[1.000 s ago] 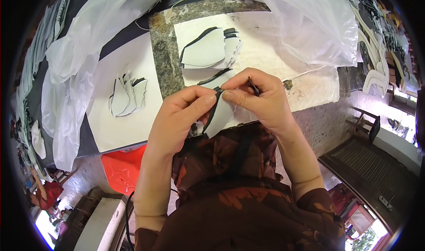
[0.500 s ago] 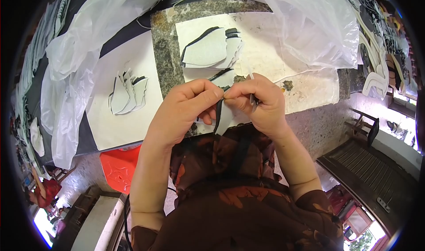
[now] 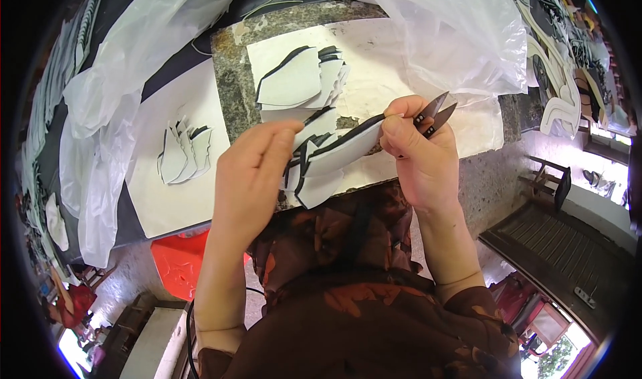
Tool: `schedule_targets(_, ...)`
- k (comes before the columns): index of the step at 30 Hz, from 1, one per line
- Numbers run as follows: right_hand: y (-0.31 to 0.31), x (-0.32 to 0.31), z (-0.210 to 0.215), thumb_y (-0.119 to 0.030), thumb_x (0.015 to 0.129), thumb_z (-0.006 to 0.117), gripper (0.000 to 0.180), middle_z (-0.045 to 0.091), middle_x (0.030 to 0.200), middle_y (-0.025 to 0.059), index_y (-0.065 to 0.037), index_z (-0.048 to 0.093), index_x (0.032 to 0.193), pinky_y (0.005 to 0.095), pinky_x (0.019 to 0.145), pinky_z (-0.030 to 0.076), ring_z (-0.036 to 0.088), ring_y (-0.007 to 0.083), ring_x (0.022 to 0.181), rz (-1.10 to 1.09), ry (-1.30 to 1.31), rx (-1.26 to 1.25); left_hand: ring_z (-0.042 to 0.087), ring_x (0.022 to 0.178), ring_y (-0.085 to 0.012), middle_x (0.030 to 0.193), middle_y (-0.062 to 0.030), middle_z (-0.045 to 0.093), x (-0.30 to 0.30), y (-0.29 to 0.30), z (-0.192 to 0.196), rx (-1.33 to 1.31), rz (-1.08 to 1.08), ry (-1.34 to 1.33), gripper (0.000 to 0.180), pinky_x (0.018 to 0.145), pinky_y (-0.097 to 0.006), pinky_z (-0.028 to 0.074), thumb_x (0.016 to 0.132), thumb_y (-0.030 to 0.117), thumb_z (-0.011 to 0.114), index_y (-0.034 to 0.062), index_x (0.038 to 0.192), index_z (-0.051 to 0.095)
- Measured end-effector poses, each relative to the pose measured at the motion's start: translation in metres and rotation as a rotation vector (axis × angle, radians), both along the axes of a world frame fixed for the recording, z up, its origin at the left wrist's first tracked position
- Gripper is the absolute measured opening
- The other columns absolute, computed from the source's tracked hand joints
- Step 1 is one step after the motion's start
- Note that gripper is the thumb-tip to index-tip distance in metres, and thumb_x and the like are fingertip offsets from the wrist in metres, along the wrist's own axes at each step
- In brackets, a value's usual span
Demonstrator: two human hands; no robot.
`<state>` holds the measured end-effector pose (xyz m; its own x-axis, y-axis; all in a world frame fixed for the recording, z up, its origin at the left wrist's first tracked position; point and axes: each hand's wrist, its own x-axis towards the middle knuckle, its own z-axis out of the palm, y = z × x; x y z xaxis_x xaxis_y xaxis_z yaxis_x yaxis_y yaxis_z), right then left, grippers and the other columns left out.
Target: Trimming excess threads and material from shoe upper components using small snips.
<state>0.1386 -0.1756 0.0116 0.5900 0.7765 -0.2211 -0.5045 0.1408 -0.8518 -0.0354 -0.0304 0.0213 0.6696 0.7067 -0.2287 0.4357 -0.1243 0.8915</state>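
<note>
A pale, curved fabric piece (image 3: pixel 351 145) with a black edge spans the gap between my hands. My right hand (image 3: pixel 424 155) is closed, pinching its upper right end between thumb and fingers. Tucked in the same hand are small dark thread snips (image 3: pixel 436 117), blades pointing up and away. My left hand (image 3: pixel 254 175) is beside the piece's other end, its back toward me and fingers drawn together; the thumb and whatever it grips are hidden. Beneath the held piece, more black-edged pieces (image 3: pixel 319 190) overlap near the table's front edge.
A stack of similar pieces (image 3: pixel 291 81) lies on white sheeting farther off; a smaller fanned bunch (image 3: pixel 184 158) rests on the left sheet. Clear plastic (image 3: pixel 461 38) drapes the back right, more plastic (image 3: pixel 100 111) the left. A red stool (image 3: pixel 177 265) stands below the table edge.
My hands have moved apart from their close pinch. The right has turned, bringing the snips' blades into view, and now holds a fabric piece stretched to the right. The view has shifted slightly.
</note>
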Motion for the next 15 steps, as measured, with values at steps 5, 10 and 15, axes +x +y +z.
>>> schedule_targets(5, 0.004, -0.005, -0.002, -0.008, 0.094, 0.074, 0.014, 0.068, 0.088, 0.0002, -0.002, 0.069, 0.105, 0.0232, 0.071, 0.041, 0.054, 0.0058, 0.079, 0.025, 0.06, -0.034, 0.055, 0.078, -0.0077, 0.088, -0.0005, 0.064, -0.008, 0.0, 0.008, -0.405, -0.007, -0.235, 0.018, 0.071, -0.025, 0.046, 0.098, 0.015, 0.071, 0.0007, 0.109, 0.073)
schedule_targets(10, 0.009, -0.015, -0.001, -0.01, 0.093, 0.075, 0.015, 0.065, 0.085, -0.0025, -0.003, 0.069, 0.104, 0.0221, 0.068, 0.039, 0.052, 0.0047, 0.075, 0.038, 0.051, -0.106, 0.052, 0.073, -0.003, 0.082, 0.0051, 0.061, -0.012, -0.001, 0.0, -0.444, -0.021, -0.142, 0.014, 0.065, -0.02, 0.04, 0.092, 0.01, 0.078, 0.0011, 0.1, 0.071)
schedule_targets(15, 0.013, -0.012, -0.006, -0.015, 0.093, 0.076, 0.017, 0.062, 0.084, -0.0053, -0.004, 0.07, 0.104, 0.0212, 0.064, 0.036, 0.048, 0.004, 0.071, 0.119, 0.215, -0.193, 0.051, 0.072, -0.0018, 0.08, 0.0063, 0.061, -0.015, -0.001, -0.017, -0.643, -0.004, -0.367, 0.01, 0.063, -0.02, 0.038, 0.093, 0.009, 0.077, 0.002, 0.095, 0.07)
